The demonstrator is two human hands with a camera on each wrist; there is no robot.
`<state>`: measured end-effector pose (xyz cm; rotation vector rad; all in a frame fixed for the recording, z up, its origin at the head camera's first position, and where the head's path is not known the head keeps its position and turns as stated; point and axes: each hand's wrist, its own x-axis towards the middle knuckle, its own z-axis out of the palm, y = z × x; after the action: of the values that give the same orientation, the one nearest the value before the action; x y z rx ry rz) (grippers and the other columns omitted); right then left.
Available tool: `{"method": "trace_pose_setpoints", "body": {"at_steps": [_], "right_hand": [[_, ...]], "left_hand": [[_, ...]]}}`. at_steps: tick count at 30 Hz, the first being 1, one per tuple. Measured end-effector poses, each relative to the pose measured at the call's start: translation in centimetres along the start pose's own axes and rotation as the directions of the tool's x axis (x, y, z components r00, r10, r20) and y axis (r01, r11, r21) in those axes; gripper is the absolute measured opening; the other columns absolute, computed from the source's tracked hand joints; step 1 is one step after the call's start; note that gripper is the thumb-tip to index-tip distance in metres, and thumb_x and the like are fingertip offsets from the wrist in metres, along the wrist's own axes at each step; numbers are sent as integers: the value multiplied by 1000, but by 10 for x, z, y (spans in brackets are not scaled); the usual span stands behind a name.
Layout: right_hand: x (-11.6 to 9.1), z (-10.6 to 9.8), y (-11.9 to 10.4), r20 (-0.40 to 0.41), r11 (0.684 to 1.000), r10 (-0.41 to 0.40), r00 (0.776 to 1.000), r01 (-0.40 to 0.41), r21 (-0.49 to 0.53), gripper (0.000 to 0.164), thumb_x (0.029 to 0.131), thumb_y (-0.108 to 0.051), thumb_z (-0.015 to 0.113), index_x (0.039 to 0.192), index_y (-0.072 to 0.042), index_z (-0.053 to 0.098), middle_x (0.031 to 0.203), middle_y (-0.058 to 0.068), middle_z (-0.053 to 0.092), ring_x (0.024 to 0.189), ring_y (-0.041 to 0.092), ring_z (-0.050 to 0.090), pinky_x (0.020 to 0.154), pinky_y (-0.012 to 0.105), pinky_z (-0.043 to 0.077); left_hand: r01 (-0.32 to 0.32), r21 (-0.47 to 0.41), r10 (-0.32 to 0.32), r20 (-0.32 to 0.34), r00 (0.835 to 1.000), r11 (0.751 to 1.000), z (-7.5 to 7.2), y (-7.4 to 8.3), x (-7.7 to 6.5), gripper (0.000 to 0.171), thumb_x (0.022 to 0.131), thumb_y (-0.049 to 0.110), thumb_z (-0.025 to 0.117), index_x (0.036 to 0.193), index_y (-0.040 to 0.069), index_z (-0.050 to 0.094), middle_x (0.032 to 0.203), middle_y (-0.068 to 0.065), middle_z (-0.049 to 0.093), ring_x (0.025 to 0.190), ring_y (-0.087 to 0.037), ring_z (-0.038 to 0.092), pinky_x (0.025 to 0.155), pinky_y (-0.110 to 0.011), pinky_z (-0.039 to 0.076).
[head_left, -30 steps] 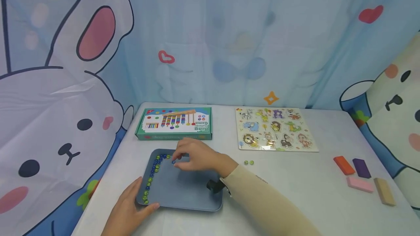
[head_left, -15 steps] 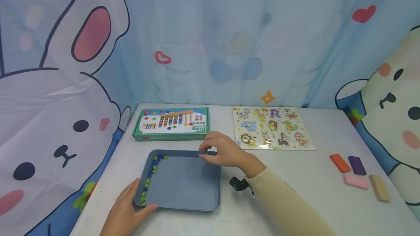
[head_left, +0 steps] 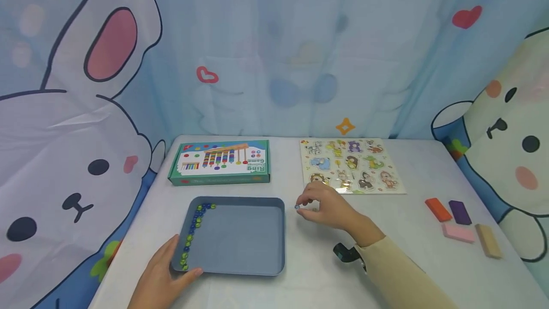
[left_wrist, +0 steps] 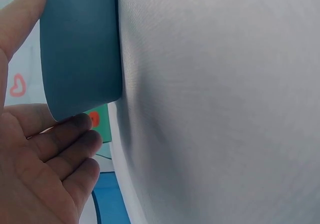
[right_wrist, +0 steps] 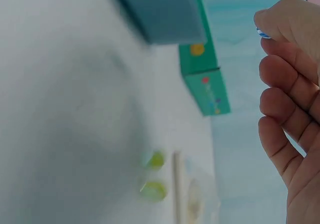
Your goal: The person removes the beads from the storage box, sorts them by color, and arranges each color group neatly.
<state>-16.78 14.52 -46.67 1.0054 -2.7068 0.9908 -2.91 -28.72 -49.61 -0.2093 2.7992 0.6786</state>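
A blue-grey tray [head_left: 240,271] lies on the white table, with several green and blue marbles [head_left: 189,238] lined along its left side and round the far left corner. My left hand [head_left: 158,275] holds its near left corner, thumb at the front edge and fingers along the left side. Right of the tray, my right hand [head_left: 328,206] pinches a blue marble [head_left: 297,207] between thumb and index finger, and only a sliver of it shows in the right wrist view. Two yellow-green marbles [right_wrist: 153,190] lie on the table near this hand, mostly hidden in the head view.
A green ring game box [head_left: 219,163] stands behind the tray. At the back right lies an animal puzzle board [head_left: 353,166]. Orange [head_left: 438,210], purple [head_left: 460,212], pink [head_left: 458,232] and wooden [head_left: 488,241] blocks are at the far right. A printed curtain [head_left: 257,51] hangs behind the table.
My right hand has moved from inside the tray, over its far right edge, to the table on the right, carrying the blue marble. My left hand stays at the tray's corner.
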Motion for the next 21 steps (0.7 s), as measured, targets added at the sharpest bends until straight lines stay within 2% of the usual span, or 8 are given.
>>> {"method": "trace_pose_setpoints", "body": {"at_steps": [9, 17, 21], "right_hand": [[-34, 3, 18, 43, 992, 100, 994, -96, -83, 12, 85, -21, 86, 94, -25, 80, 89, -20, 66, 89, 1, 57, 81, 29, 58], [-57, 11, 29, 52, 986, 108, 993, -100, -135, 13, 83, -23, 88, 91, -29, 79, 86, -24, 63, 84, -3, 53, 77, 23, 55], [-64, 13, 31, 82, 980, 142, 986, -129, -152, 12, 84, -27, 88, 91, -30, 79, 87, -26, 61, 84, -4, 50, 76, 21, 54]], "left_hand": [[1, -7, -1, 9, 1000, 1000, -2, 1, -1, 135, 74, 86, 69, 163, -5, 25, 164, -33, 34, 149, -54, 36, 118, -70, 38], [-1, -2, 1, 8, 1000, 1000, -2, 1, -2, 134, 75, 85, 70, 163, -5, 25, 164, -33, 34, 149, -55, 36, 118, -71, 37], [-1, -1, 1, 9, 1000, 1000, -1, 1, -1, 134, 75, 85, 70, 163, -6, 25, 163, -33, 34, 149, -55, 36, 117, -71, 38]]}}
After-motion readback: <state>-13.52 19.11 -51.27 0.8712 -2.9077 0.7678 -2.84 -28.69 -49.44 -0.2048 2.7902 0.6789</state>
